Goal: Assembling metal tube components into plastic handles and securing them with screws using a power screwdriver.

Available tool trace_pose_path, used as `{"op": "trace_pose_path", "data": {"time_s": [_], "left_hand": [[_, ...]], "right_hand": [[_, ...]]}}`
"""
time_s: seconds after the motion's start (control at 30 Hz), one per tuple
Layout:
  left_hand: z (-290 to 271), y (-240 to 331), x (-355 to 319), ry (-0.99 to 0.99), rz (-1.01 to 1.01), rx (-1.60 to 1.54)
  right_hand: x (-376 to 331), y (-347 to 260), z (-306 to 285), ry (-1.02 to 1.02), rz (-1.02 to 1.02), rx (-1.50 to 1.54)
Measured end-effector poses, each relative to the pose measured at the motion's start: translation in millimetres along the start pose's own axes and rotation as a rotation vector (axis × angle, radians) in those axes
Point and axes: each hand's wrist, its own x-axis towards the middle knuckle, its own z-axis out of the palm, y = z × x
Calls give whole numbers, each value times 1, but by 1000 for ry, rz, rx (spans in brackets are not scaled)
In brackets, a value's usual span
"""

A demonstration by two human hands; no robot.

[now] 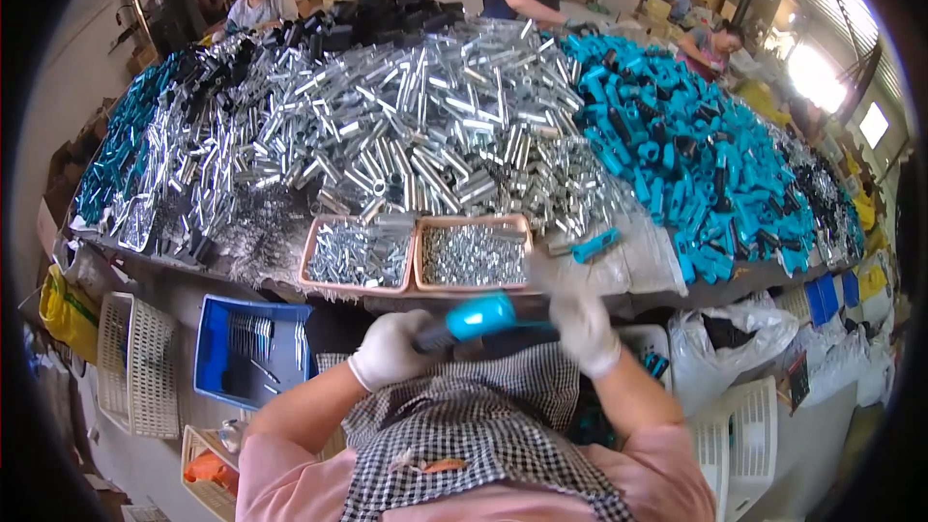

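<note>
My left hand (391,350), in a white glove, is closed around the black end of a teal and black plastic handle (480,317). The handle lies roughly level in front of my apron, its glossy teal end pointing right. My right hand (583,331), gloved too, is at the right of the handle; motion smears its fingers, and a blurred greyish shape rises above them. Just beyond, at the table edge, stand a tray of small metal pins (356,253) and a tray of small metal nut-like pieces (474,253). A loose teal handle (594,246) lies right of the trays.
Metal tubes (425,126) are heaped across the table, with teal handles (696,155) piled right. Below the edge are a blue crate (217,348) with metal rods, a white basket (145,367) and a plastic bag (725,353). Several people work beyond the table.
</note>
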Motion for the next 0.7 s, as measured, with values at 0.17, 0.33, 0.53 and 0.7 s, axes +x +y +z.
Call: {"op": "trace_pose_path", "data": {"time_s": [0.17,0.33,0.53,0.7], "left_hand": [[22,9,-16,-600,-40,199],[-12,14,6,-925,-162,-70],[-9,20,9,-626,-12,563],[-12,1,26,32,175,811]], "right_hand": [[18,-71,25,-333,-746,-909],[13,-30,3,-650,-768,-862],[-36,0,26,-574,279,-392],[-35,2,29,-363,440,37]]}}
